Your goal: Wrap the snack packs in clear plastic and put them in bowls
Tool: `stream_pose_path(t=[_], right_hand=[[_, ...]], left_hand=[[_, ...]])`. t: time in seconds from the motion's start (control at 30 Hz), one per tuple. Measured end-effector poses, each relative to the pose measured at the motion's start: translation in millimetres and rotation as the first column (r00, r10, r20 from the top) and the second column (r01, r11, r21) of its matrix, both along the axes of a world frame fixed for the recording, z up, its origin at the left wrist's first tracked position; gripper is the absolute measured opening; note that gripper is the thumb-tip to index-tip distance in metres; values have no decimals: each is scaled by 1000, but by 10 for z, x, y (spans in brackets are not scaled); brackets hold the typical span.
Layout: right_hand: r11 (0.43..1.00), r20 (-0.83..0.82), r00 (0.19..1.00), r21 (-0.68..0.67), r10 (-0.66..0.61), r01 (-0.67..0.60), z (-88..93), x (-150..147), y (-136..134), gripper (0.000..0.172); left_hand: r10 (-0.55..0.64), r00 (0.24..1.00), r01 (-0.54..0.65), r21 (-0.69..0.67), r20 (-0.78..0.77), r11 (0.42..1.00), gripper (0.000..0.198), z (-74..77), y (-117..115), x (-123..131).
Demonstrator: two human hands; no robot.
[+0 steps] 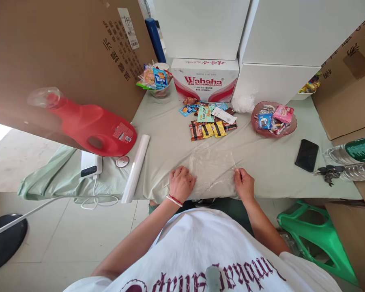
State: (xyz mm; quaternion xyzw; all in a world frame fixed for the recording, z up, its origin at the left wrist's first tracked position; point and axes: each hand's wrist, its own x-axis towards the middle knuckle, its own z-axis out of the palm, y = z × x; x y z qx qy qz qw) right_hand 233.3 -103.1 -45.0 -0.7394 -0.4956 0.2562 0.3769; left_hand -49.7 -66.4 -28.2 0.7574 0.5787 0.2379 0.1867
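Observation:
A thin sheet of clear plastic film (pixel 213 168), perhaps a bag, lies spread and wrinkled on the cloth in front of me. My right hand (pixel 243 184) pinches its right edge between thumb and fingers. At the left edge, my left hand (pixel 181 182) rests knuckles up with its fingers curled at the film; the fingertips are partly hidden. Beyond the film is a pile of small wrapped snacks (pixel 211 117), with yellow, brown, green and blue packets. A white card-like packet (pixel 224 115) lies on top of them.
Left are a white roll (pixel 136 168), a red jug (pixel 94 125) and a power bank (pixel 91 164). A pink glass bowl (pixel 274 132) of snacks, a phone (pixel 306 155), keys (pixel 330 172) and bottles (pixel 361 150) are right. A Wahaha box (pixel 205 83) stands behind.

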Motion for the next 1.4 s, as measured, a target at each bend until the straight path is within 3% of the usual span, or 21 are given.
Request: stream_pose_path(t=[0.07,0.23,0.37,0.47,0.53,0.63,0.7,0.73,0.8,0.87,0.9,1.03,1.1,1.17,1.23,1.3,1.37,1.4], right_hand=[[1000,23,1000,-5,-4,4,14,10,-18,48],[999,64,997,1,-50,50,33,26,-117,51],[992,55,992,-36,-116,118,-24,149,-228,51],[989,40,997,-130,-67,72,-14,363,-279,48],[987,119,993,-155,-26,45,89,490,-249,45],[998,344,937,8,-59,60,360,473,-100,43],[990,412,911,124,13,-70,518,286,33,40],[970,423,898,141,123,-199,561,161,102,38],[868,447,803,105,395,-485,551,-80,243,36],[775,487,684,25,542,-632,426,-217,388,36],[779,513,666,-8,541,-627,341,-230,461,38],[933,582,758,-2,294,-360,99,-59,702,46],[959,584,789,59,193,-279,120,-27,740,43],[953,563,810,118,167,-279,208,-134,697,39],[912,520,806,113,283,-393,290,-362,595,36],[815,472,734,55,488,-577,304,-634,488,34],[729,450,659,25,603,-684,235,-852,417,33],[717,450,650,32,612,-696,179,-920,398,33]], left_hand=[[-52,998,51,21,24,998,16,-11,13,41],[-261,963,260,24,63,965,46,-126,87,88],[-180,983,180,-1,-29,984,59,-191,112,67],[-150,983,152,11,-108,988,54,-165,74,48],[-141,975,144,10,-172,989,50,-125,40,52],[-147,955,150,-11,-258,989,55,-79,10,72],[-157,939,158,-20,-305,987,60,-76,7,81],[-157,933,159,-21,-323,987,63,-83,9,83],[-148,925,151,-20,-349,988,68,-104,13,80],[-128,924,129,-24,-360,991,72,-122,15,71],[-118,924,116,-28,-363,993,73,-126,15,65],[-74,930,60,-51,-361,997,67,-100,21,45],[-53,936,33,-62,-348,998,62,-79,40,43],[-44,944,21,-73,-327,997,59,-68,71,45],[-48,951,26,-76,-307,997,56,-74,115,47],[-51,957,36,-56,-286,998,54,-89,174,45],[-10,966,5,-21,-259,1000,55,-99,250,40],[37,969,-39,-5,-245,999,57,-98,294,39]])
